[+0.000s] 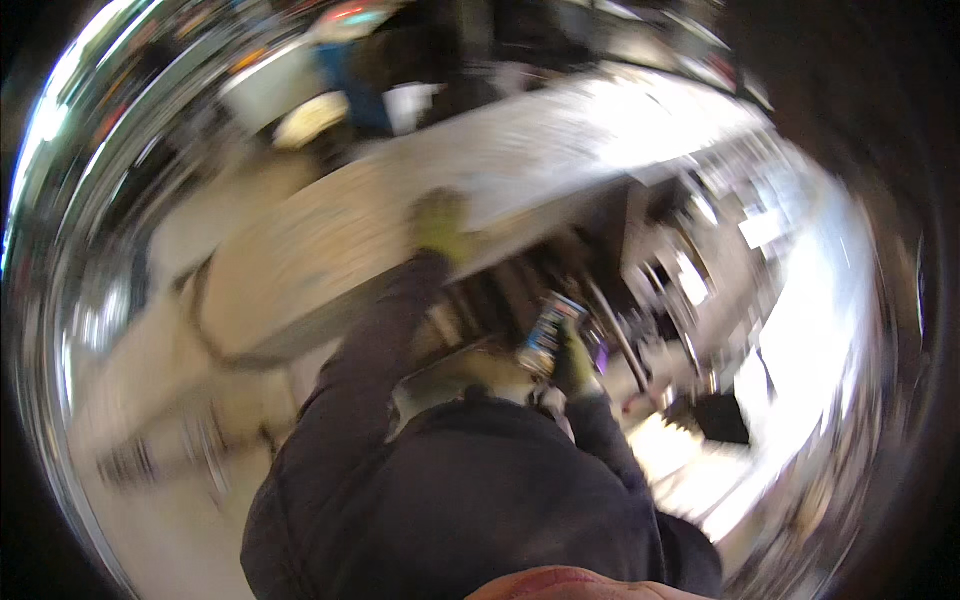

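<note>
Motion blurs much of the view. My left hand (pixel 440 225), in a yellow-green glove, reaches out over the long light-coloured workbench (pixel 330 225). It seems to lie flat on the bench top near the edge, with nothing seen in it. Close to my body, my right hand (pixel 575 360), in a similar glove, is closed around a can (pixel 545 335) with a blue, orange and pale label. The can is held tilted, below the level of the bench top. Its printing and far end cannot be made out.
Beneath the bench edge is a dark space with long upright pieces (pixel 515 290). A pale bin (pixel 270 85) and a yellow item (pixel 311 120) stand beyond the bench. Blurred clutter, including a black box-like thing (pixel 722 418), fills the right side.
</note>
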### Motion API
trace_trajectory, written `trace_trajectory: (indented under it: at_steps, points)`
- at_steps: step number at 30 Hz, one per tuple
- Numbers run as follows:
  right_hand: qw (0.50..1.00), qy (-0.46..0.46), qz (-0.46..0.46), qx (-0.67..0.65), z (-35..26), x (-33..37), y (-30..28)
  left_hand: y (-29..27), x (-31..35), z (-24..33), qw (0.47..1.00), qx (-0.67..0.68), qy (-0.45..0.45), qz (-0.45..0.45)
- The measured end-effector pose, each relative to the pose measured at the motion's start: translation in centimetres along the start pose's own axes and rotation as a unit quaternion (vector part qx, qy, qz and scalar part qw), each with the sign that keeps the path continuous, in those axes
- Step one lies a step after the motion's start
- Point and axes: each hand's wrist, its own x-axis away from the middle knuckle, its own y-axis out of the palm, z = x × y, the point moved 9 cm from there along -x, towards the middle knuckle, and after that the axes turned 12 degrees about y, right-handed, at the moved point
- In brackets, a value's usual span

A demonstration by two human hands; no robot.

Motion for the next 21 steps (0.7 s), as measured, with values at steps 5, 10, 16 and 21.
trace_trajectory:
  at_steps: [5, 10, 16, 21]
  points:
    - [0.994, 0.015, -0.07, 0.084, 0.2, -2.9, 3.1, -1.2, -2.2, -0.7, 0.999, 0.001, 0.012, -0.035]
    - [0.981, 0.1, -0.063, 0.153, 1.8, -5.3, 4.2, -6.5, 6.1, -3.6, 0.993, 0.063, 0.07, 0.073]
    - [0.959, 0.189, -0.085, 0.194, 5.5, -7.2, 8.1, -12.0, 26.5, -10.8, 0.974, -0.048, -0.094, 0.202]
    - [0.928, 0.248, -0.156, 0.233, 6.3, -5.9, 10.1, -0.2, 46.5, -10.6, 0.887, 0.031, -0.455, -0.071]
